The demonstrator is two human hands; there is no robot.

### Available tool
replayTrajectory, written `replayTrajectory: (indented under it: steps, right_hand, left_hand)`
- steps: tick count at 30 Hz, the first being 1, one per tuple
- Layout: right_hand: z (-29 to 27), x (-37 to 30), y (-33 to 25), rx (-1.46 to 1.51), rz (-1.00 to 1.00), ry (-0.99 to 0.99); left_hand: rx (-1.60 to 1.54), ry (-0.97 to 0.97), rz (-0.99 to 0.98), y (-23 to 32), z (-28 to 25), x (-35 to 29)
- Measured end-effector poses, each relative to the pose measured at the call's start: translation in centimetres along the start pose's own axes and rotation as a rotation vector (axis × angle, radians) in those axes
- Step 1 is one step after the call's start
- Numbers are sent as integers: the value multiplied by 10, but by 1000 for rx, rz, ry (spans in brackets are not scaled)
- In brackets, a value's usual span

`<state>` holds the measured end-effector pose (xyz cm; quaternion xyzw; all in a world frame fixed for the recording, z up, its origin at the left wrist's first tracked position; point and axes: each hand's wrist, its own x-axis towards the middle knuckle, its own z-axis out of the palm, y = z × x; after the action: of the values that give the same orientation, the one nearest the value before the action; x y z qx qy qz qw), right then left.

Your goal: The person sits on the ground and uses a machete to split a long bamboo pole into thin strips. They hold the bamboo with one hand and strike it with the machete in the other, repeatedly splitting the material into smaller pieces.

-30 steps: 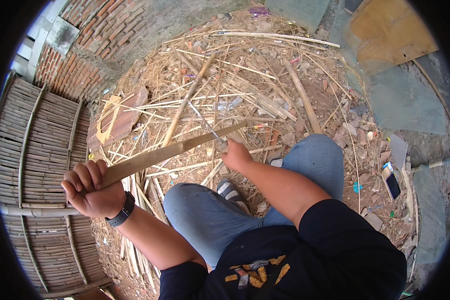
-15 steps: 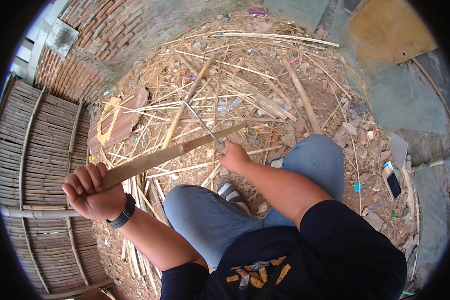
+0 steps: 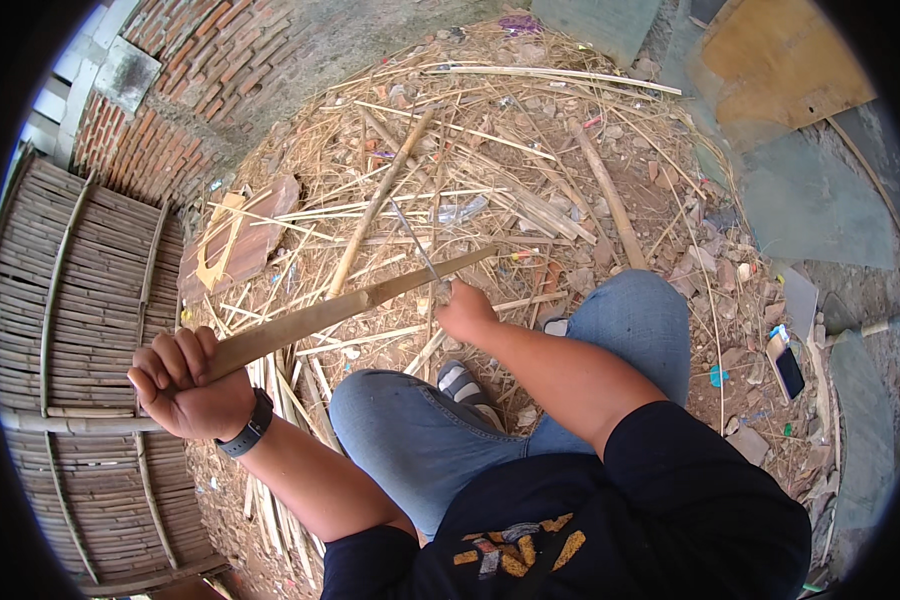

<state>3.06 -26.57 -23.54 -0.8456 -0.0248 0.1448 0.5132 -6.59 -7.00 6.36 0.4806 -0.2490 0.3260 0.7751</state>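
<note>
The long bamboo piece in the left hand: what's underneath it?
Around the edges of the bamboo piece, thin pale strips show on the littered ground. Whatever lies directly beneath is covered, so I can't tell.

Close above the black cloth shirt (image 3: 660,480), the head-worn fisheye faces down onto straw-littered brown earth (image 3: 705,395), probably bowing the tan slatted bamboo panel (image 3: 95,290).

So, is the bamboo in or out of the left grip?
In: the left hand is wrapped around one end of the bamboo.
</note>
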Motion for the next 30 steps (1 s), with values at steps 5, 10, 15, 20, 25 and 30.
replayTrajectory:
  steps: [5,10,15,20,25,30]
  right_hand:
    - [-12,-9,-10,-33,-20,-87]
    - [-4,2,0,-26,23,-47]
    - [-8,-10,-13,-17,-15,-61]
    - [-9,0,0,-44,-27,-78]
    - [-2,0,-2,-17,28,-41]
    - [-8,-3,-1,-17,18,-64]
  left_hand:
    - [40,35,11,1,-3,-3]
    - [-4,-5,-6,-1,0,-1]
    - [21,8,3,3,-5,-4]
    - [12,16,13,1,2,-3]
    - [34,25,14,3,-3,-4]
    - [9,4,-1,1,-1,-3]
